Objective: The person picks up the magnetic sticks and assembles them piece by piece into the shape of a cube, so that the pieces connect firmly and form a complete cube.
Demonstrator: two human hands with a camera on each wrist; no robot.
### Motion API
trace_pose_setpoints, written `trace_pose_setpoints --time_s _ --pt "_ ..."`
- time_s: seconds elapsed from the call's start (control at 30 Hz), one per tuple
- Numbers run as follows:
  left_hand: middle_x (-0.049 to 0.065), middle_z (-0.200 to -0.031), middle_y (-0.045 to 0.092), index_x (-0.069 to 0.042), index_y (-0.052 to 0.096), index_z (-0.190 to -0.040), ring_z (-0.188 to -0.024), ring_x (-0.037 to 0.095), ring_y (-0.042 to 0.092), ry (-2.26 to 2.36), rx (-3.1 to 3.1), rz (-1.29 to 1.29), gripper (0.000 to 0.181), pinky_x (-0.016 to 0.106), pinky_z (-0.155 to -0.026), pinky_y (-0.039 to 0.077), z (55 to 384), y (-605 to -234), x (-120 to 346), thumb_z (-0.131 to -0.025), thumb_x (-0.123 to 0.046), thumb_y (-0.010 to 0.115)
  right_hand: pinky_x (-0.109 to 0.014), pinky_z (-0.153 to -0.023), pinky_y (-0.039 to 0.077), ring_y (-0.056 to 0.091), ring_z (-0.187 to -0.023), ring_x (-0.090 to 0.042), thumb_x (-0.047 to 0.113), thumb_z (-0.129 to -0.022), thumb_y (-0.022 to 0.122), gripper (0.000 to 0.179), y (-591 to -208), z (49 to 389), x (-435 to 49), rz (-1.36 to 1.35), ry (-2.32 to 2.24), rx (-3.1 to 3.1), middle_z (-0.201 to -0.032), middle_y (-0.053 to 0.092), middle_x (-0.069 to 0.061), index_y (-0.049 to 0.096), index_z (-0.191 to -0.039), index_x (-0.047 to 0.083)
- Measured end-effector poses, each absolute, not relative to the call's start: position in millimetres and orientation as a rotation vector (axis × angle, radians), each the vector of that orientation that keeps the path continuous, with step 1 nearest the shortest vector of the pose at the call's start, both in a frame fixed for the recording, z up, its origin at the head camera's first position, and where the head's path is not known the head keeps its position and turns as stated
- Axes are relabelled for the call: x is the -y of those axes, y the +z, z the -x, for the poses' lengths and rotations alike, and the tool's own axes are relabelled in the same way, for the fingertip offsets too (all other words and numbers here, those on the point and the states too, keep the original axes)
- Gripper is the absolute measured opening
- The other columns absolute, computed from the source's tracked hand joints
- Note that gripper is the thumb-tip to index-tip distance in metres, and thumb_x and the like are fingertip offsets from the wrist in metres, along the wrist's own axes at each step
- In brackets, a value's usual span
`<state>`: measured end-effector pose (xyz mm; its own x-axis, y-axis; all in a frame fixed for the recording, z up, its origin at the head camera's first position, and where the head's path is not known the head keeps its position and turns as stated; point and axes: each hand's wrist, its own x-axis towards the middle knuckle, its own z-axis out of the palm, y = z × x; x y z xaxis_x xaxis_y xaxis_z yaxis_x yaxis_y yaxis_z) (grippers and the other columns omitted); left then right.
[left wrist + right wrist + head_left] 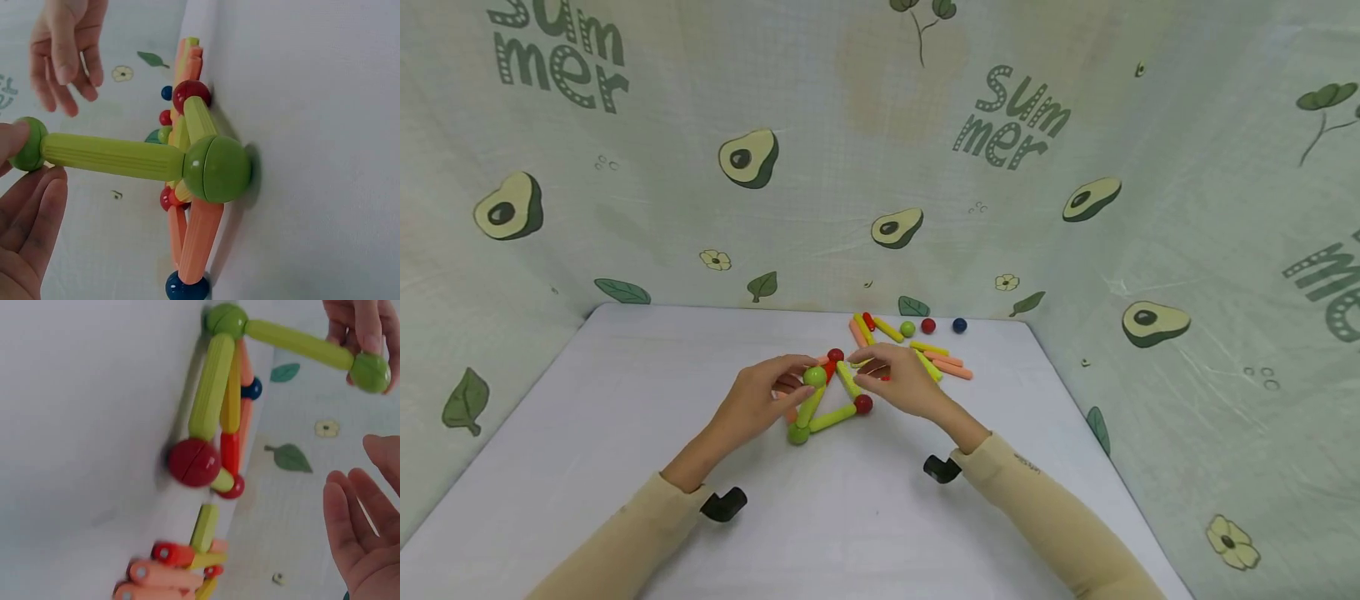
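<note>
My left hand [767,393] pinches a green ball [814,377] between thumb and fingers. That ball tops a yellow-green rod [112,155], which stands up from another green ball [217,169] resting on the table. Flat on the table, a second yellow-green rod [832,418] joins this lower ball to a dark red ball [863,405]. Orange rods [201,240] run from the lower green ball's side to a blue ball [187,287]. My right hand [901,381] hovers beside the frame of rods, fingers relaxed and holding nothing.
Behind my right hand lie loose rods in orange [957,370], yellow [889,330] and red. Along the back edge sit loose balls: green [907,329], red [928,326] and blue [959,326]. A printed cloth [820,208] hangs behind the white table [880,525].
</note>
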<state>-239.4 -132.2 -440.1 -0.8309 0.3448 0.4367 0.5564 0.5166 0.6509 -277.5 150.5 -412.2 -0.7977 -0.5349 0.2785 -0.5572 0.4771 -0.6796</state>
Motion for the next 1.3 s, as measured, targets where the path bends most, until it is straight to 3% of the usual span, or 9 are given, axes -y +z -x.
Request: trace_pose_setpoints --time_s 0.33,0.6,0.9,1.13,1.3 --pt "-0.003 -0.112 0.075 -0.016 0.069 -0.136 -0.095 0.012 0.073 -1.151 2.558 0.742 0.045 0.034 -0.085 0.063 239 -436 139 -0.093 -0.018 0.085 -0.047 -0.092 0.061 0.07 -0.106 -0.035 0.005 -0.097 0.077 0.028 -440 323 -247 -0.615 0.881 2.838 -0.122 0.073 -0.019 0.074 -0.123 -0.002" --pt "-0.002 -0.115 0.075 -0.016 0.069 -0.134 -0.095 0.013 0.073 -1.125 2.555 0.737 0.044 0.035 -0.085 0.063 238 -434 139 -0.093 -0.019 0.085 -0.049 -0.09 0.054 0.062 -0.097 -0.032 0.01 -0.098 0.077 0.023 -466 342 -297 -0.406 0.599 2.978 -0.106 0.07 -0.015 0.078 -0.119 0.001" --pt "0.0 -0.119 0.074 -0.015 0.07 -0.134 -0.094 0.013 0.072 -1.131 2.537 0.762 0.046 0.039 -0.083 0.064 239 -431 138 -0.091 -0.015 0.086 -0.045 -0.09 0.057 0.061 -0.089 -0.027 0.01 -0.099 0.076 0.027 -475 343 -307 -0.42 0.449 3.046 -0.101 0.072 -0.012 0.076 -0.124 -0.001" --pt "0.0 -0.116 0.073 -0.017 0.071 -0.136 -0.094 0.014 0.072 -1.091 2.528 0.805 0.047 0.035 -0.081 0.063 238 -429 139 -0.091 -0.012 0.086 -0.045 -0.086 0.056 0.061 -0.088 -0.028 0.003 -0.098 0.073 0.02 -451 331 -300 -0.47 0.473 2.969 -0.098 0.07 -0.012 0.077 -0.118 0.0" --pt "0.001 -0.115 0.073 -0.014 0.071 -0.134 -0.093 0.016 0.072 -1.096 2.537 0.798 0.045 0.041 -0.081 0.064 238 -427 139 -0.091 -0.012 0.086 -0.037 -0.08 0.056 0.058 -0.087 -0.025 0.005 -0.097 0.078 0.021 -431 322 -282 -0.562 0.548 2.893 -0.098 0.069 -0.009 0.078 -0.118 0.003"
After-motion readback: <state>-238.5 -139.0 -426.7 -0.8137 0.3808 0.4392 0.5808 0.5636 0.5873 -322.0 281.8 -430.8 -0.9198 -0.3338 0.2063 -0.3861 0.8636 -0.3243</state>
